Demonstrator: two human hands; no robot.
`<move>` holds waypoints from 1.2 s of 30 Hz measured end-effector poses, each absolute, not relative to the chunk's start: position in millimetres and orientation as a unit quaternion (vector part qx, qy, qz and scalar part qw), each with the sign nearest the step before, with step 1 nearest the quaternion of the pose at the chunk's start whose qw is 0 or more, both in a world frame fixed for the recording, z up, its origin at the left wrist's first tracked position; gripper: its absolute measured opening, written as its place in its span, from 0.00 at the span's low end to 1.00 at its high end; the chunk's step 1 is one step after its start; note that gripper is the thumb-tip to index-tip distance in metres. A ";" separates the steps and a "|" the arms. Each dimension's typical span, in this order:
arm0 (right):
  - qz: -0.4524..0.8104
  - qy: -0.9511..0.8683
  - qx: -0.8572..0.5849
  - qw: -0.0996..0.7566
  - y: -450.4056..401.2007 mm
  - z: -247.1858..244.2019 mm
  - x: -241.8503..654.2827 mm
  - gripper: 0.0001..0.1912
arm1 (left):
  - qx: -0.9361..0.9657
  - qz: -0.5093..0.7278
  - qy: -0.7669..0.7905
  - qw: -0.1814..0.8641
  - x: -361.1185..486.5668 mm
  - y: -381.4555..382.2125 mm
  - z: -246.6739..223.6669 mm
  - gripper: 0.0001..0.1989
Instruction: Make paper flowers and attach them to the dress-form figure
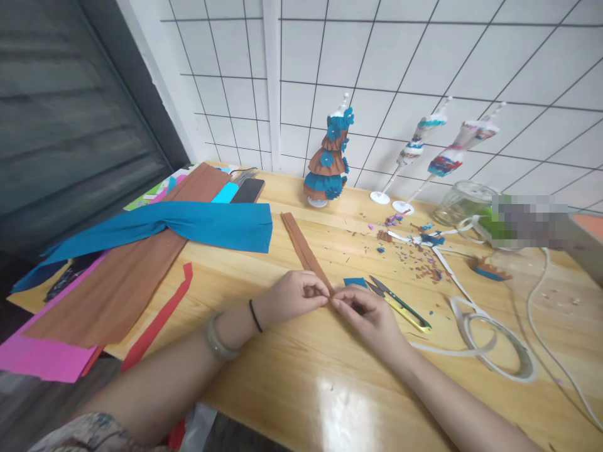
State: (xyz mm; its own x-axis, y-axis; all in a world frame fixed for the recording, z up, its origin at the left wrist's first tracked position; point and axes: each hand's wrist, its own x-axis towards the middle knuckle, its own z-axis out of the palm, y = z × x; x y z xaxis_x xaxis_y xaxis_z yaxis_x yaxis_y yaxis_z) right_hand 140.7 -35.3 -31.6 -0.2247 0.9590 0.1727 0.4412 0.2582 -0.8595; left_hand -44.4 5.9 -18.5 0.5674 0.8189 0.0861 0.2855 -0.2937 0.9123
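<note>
A narrow brown crepe paper strip (304, 248) slants across the table toward me, and both hands meet at its near end. My left hand (299, 294) pinches that end between thumb and forefinger. Close against it, my right hand (365, 307) also pinches the paper, with fingertips nearly touching the left ones. Just beyond the right hand lie yellow-and-green thread snips (405, 309) and a small blue paper piece (355, 282). On my left a blue crepe paper sheet (226, 227) rests across a wide brown crepe sheet (117, 289).
A doll-sized dress form in ruffled brown and blue paper (328, 160) stands by the wall, with two more forms (421, 141) (464, 147) to its right. A tape roll (522, 364), paper scraps (431, 267), a glass jar (464, 201), a cable (541, 333) and a phone (248, 191) lie about.
</note>
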 end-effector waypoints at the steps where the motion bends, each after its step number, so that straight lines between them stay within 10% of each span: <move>1: 0.350 -0.699 -0.501 0.372 -35.3 -31.4 140.8 0.07 | 0.750 0.286 0.368 0.470 -44.6 6.1 -18.1 0.04; 36: 0.429 -0.610 -0.503 0.438 -35.6 -31.1 145.4 0.11 | 0.622 0.318 0.346 0.627 -45.5 7.2 -23.5 0.07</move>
State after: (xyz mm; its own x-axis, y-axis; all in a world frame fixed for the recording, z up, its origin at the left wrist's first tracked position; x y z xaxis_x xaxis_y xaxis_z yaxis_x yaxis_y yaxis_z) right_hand 145.4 -35.6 -31.1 -0.1111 0.9884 0.1035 0.2373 0.1275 -0.9630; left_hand -45.5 7.2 -23.5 0.5586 0.8285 -0.0386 0.0322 0.0248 0.9992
